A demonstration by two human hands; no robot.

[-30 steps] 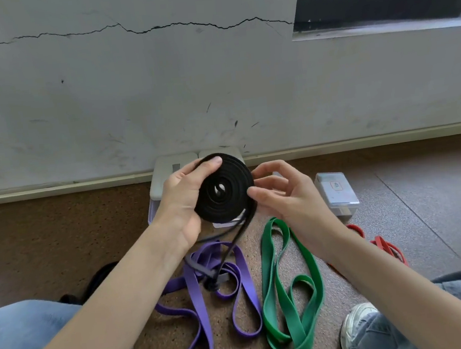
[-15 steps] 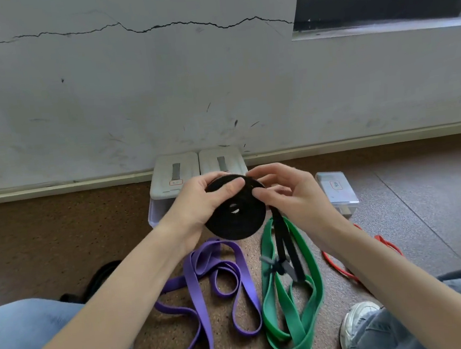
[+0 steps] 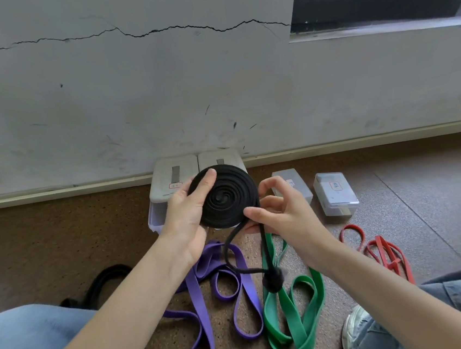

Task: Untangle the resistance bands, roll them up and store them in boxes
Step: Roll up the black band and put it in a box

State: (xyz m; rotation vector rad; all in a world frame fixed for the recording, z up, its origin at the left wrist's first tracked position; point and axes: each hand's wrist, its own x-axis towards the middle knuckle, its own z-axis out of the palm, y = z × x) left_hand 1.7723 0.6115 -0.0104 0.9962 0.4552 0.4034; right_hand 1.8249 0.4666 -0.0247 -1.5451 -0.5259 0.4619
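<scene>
Black band (image 3: 227,196), rolled into a flat round coil, is held up in the air in front of the person, above the floor and just in front of the boxes by the wall. The left hand (image 3: 189,215) holds the coil from the side, thumb lying flat on its face and the other fingers hidden behind it. The right hand (image 3: 280,211) pinches the coil's lower edge, where the loose tail (image 3: 246,255) hangs down in a loop with a knot-like lump at the bottom.

I think the band is soft and stretchy, and light. A coil like this wants to spring open, so it is best held flat across both faces, with the tail end kept tight.

On the floor lie a purple band (image 3: 224,286), a green band (image 3: 292,310) and a red band (image 3: 379,246), all loose and not rolled. Another black band (image 3: 103,278) lies by the left knee.

Two white boxes (image 3: 174,177) sit against the wall with lids on; the left one seems to rest on a see-through tub. Two small clear boxes (image 3: 335,194) stand to the right, lids shut. I cannot tell what is inside any of them.
</scene>
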